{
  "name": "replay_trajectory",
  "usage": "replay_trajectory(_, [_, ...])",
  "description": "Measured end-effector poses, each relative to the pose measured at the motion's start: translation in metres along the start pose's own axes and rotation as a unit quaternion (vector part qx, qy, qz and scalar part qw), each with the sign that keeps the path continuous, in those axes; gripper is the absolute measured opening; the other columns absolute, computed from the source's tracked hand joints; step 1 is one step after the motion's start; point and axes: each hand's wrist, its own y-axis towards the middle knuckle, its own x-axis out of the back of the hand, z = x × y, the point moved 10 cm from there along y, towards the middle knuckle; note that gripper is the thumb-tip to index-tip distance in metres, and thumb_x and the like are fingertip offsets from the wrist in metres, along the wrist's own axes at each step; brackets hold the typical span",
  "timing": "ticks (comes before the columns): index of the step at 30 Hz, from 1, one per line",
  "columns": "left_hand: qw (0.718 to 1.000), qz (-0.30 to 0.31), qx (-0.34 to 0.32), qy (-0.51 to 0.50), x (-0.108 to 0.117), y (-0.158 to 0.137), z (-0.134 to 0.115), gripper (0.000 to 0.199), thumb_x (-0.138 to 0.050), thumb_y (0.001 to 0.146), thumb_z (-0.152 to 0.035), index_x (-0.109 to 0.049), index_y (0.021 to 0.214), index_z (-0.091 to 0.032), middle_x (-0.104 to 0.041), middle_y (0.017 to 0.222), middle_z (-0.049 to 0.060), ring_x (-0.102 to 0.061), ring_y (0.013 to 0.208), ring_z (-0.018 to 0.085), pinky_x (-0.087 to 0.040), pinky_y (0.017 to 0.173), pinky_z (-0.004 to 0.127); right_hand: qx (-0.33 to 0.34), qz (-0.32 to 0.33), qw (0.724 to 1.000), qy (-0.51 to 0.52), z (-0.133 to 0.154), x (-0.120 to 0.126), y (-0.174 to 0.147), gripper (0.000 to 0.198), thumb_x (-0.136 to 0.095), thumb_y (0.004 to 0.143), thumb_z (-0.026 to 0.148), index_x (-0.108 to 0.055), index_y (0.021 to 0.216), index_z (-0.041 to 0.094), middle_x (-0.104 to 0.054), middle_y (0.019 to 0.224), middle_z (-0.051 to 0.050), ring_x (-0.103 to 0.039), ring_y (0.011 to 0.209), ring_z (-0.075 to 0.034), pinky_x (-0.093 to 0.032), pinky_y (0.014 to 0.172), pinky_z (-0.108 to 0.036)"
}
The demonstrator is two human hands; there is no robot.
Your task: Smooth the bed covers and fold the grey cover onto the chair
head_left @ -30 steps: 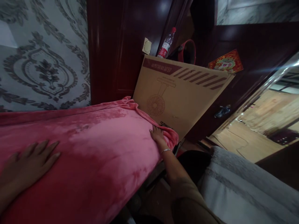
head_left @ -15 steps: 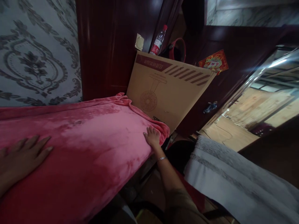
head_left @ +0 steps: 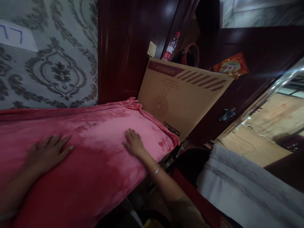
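A plush pink-red blanket (head_left: 99, 164) is spread over a raised flat surface, its far and right edges bunched into folds. On its left part lies my left hand (head_left: 48, 155), palm down with the fingers apart. My right hand (head_left: 134, 143), a thin bracelet on its wrist, rests flat on the paler pink patch, fingers spread. Neither hand grips the cloth. What supports the blanket is mostly hidden beneath it.
A large cardboard box (head_left: 185, 95) with a fan drawing stands just past the blanket's end. On top are a red-capped bottle (head_left: 171, 47) and a red band (head_left: 190, 53). A grey-white cloth (head_left: 244, 186) covers something at the right. Patterned wallpaper (head_left: 61, 69) borders the far side.
My right hand has moved left from the blanket's bunched right edge onto its middle. My left hand lies further into view. The camera has turned somewhat left.
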Motion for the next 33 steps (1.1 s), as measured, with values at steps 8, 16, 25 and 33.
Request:
replay_trajectory(8, [0.997,0.036,0.018,0.063,-0.008,0.000,0.004,0.070,-0.019,0.094,-0.051,-0.028,0.156,-0.019,-0.023,0.165,0.012,-0.020,0.150,0.037,-0.024,0.114,0.057,0.033,0.061,0.997,0.024,0.039,-0.030,0.029,0.058,-0.035,0.097,0.048,-0.035,0.154,0.037,-0.028,0.162,0.000,-0.017,0.152,-0.022,-0.013,0.122,-0.047])
replay_trajectory(16, [0.996,0.059,-0.067,-0.025,-0.015,-0.008,-0.018,0.066,-0.026,0.094,-0.046,-0.031,0.154,-0.020,-0.027,0.162,0.008,-0.019,0.152,0.029,-0.012,0.121,0.058,-0.088,0.003,0.996,-0.025,-0.056,-0.028,0.039,0.057,-0.031,0.102,0.045,-0.036,0.155,0.023,-0.026,0.164,-0.007,-0.020,0.151,-0.030,-0.018,0.119,-0.050])
replay_trajectory(25, [0.972,0.092,-0.195,-0.094,-0.011,-0.079,-0.097,0.079,-0.047,0.089,-0.057,-0.028,0.156,-0.019,-0.014,0.164,0.017,-0.008,0.152,0.038,-0.010,0.122,0.061,-0.104,0.005,0.988,-0.113,-0.076,-0.050,0.033,0.060,-0.026,0.101,0.045,-0.033,0.156,0.022,-0.027,0.164,-0.007,-0.023,0.150,-0.030,-0.023,0.117,-0.048])
replay_trajectory(33, [0.899,-0.026,-0.412,-0.145,0.000,-0.227,-0.164,0.074,-0.046,0.090,-0.039,-0.023,0.157,-0.021,-0.035,0.160,0.009,-0.024,0.151,0.029,-0.028,0.122,0.051,-0.033,-0.080,0.993,-0.080,-0.113,-0.086,0.051,0.071,-0.018,0.091,0.055,-0.045,0.150,0.024,-0.039,0.158,-0.009,-0.036,0.144,-0.036,-0.032,0.110,-0.061])
